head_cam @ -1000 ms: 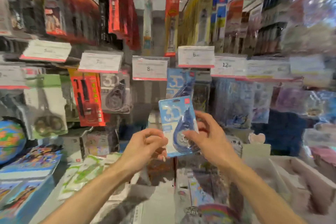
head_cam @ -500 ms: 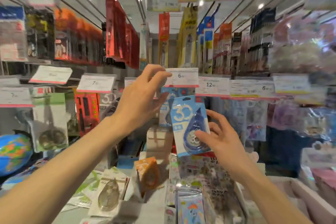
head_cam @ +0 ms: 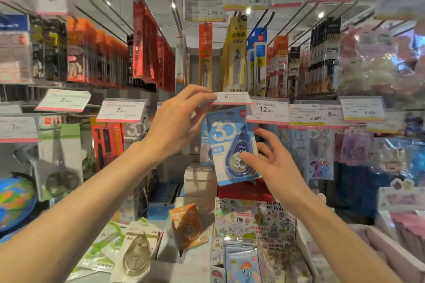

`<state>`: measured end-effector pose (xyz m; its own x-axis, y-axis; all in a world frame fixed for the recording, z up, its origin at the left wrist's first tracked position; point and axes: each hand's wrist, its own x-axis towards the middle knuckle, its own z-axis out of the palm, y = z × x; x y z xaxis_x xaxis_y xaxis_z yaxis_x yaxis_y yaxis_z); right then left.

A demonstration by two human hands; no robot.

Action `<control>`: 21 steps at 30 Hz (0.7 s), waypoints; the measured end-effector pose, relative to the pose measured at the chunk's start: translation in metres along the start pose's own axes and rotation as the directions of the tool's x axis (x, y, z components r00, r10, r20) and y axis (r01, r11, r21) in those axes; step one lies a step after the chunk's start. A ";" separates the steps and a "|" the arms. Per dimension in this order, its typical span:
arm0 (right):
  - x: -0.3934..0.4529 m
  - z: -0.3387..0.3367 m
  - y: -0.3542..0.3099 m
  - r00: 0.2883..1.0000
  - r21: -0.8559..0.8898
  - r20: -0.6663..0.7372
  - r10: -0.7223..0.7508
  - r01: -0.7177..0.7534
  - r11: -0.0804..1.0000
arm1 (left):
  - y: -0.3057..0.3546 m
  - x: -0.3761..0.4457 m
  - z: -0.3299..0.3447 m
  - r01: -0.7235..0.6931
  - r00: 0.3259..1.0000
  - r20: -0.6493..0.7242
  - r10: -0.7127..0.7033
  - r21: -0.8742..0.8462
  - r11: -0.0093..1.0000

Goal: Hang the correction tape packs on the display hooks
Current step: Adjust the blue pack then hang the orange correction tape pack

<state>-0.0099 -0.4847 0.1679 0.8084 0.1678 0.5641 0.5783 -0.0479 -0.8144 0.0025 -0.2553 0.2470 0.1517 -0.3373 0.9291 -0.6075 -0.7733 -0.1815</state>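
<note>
A blue correction tape pack marked "30" is held upright just under a white price tag reading 6. My right hand pinches the pack at its lower right, thumb on the blue dispenser. My left hand pinches the left end of that price tag and tilts it up. The hook behind the tag is hidden. More blue packs hang behind the held one. An orange tape pack and a clear-grey one lie on the shelf below.
Long metal hooks with red, orange and yellow packs fill the rows above. Price tags line the rail to both sides. Sticker books and a globe sit on the low shelf; scissors hang at left.
The pack has risen from chest height to just under the 6 tag. My left hand left the pack, reached up and took the tag's end.
</note>
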 end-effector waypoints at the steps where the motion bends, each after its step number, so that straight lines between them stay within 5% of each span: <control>1: 0.001 0.002 -0.001 1.000 -0.005 0.003 0.002 -0.002 1.000 | -0.001 -0.001 -0.001 0.003 1.000 0.004 -0.003 0.002 1.000; 9: 0.007 0.015 0.001 0.999 -0.032 -0.025 0.032 -0.032 0.999 | 0.001 -0.013 -0.005 0.023 1.000 0.021 -0.022 -0.009 1.000; 14: 0.008 0.024 0.009 0.996 -0.038 -0.071 0.046 -0.049 0.998 | 0.010 -0.051 0.001 0.189 0.981 -0.037 -0.193 -0.081 0.979; 21: 0.016 0.042 0.027 0.996 -0.172 -0.085 0.039 -0.053 0.984 | 0.018 -0.101 0.045 0.473 0.878 0.179 -0.444 -0.178 0.863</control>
<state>0.0141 -0.4415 0.1496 0.8365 0.0817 0.5418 0.5450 -0.2253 -0.8076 0.0108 -0.2593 0.1355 0.5426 -0.0492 0.8386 -0.5913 -0.7314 0.3397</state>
